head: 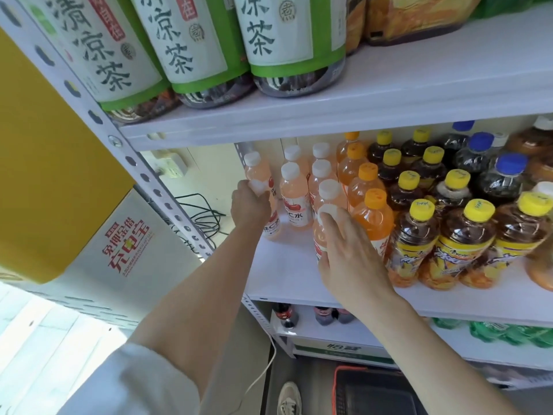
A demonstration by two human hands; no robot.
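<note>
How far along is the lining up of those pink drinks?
Done: yellow-capped tea bottles and orange-capped bottles stand in rows. In hand: the left hand grips the left pink bottle by its top; the right hand holds the front pink bottle. Left: the bare shelf front probably needs filling.

Pale pink bottles (294,193): white caps, white labels with a red cherry print
Orange bottles (374,218): orange caps
Dark brown tea bottles (460,235): yellow caps, yellow-and-orange labels
Black drink bottles (505,179): blue caps
Large bottles (191,40): green-and-white labels, black characters
Shelf (284,274): white
Side panel (45,175): yellow
</note>
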